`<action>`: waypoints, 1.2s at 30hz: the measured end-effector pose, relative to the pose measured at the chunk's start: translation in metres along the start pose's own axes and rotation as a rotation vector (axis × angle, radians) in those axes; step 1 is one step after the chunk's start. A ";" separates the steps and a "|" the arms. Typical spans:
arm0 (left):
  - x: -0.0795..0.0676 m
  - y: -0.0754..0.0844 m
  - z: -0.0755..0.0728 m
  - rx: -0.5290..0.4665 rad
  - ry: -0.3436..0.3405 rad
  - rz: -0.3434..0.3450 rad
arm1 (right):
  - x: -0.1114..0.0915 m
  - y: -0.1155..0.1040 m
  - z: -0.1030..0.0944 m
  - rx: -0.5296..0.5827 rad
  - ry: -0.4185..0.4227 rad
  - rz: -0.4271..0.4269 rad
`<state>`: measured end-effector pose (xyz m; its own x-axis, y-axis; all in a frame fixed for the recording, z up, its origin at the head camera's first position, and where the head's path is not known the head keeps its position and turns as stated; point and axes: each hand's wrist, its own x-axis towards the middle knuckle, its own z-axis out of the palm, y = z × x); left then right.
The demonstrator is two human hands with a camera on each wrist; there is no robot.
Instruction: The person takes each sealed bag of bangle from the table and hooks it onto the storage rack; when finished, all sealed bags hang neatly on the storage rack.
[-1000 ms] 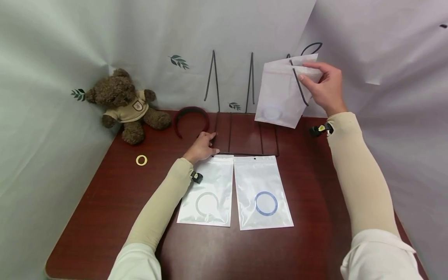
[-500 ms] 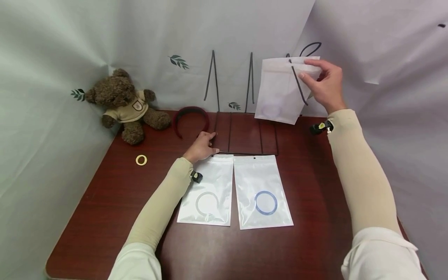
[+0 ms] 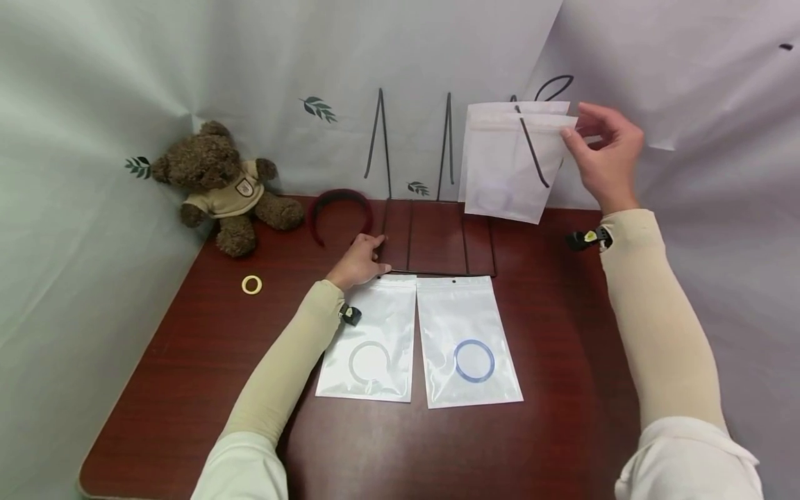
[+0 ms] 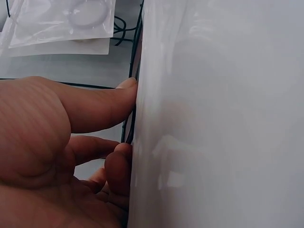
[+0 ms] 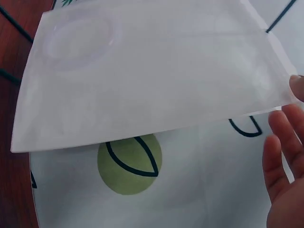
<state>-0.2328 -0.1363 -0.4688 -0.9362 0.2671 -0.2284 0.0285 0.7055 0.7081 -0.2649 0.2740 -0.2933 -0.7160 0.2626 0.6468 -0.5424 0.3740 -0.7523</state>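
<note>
In the head view my left hand (image 3: 358, 262) grips the front left corner of a black wire display rack (image 3: 437, 272); in the left wrist view the thumb (image 4: 102, 107) presses on the wire, with fingers curled beneath. My right hand (image 3: 609, 153) is at the top right corner of a white zip bag (image 3: 515, 163), thumb touching the corner and fingers spread. This bag hangs on the rack's right hook (image 3: 532, 153), a second bag (image 3: 546, 107) showing behind it. A pale ring (image 5: 80, 40) shows faintly through it in the right wrist view.
Two flat zip bags lie before the rack: one with a pale ring (image 3: 370, 362), one with a blue ring (image 3: 475, 361). A teddy bear (image 3: 215, 180), a dark red headband (image 3: 340, 196) and a small yellow ring (image 3: 252, 285) are on the left of the table (image 3: 206, 389).
My right hand has drawn back to the right and its fingers have spread from the bag's top edge. The front bag has shifted slightly right on the hook. My left hand has stayed put.
</note>
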 end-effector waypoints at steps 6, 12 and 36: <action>-0.001 0.000 -0.001 0.006 -0.003 0.007 | -0.018 0.001 -0.011 0.053 0.124 0.020; -0.004 0.002 -0.002 0.010 0.002 0.003 | -0.051 0.006 -0.018 0.060 0.081 -0.009; -0.001 0.002 0.002 0.004 0.005 -0.010 | -0.141 0.092 0.002 -0.328 -0.736 0.326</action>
<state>-0.2312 -0.1337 -0.4683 -0.9382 0.2564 -0.2323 0.0201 0.7107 0.7032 -0.2148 0.2692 -0.4535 -0.9773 -0.1986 0.0741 -0.1876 0.6479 -0.7382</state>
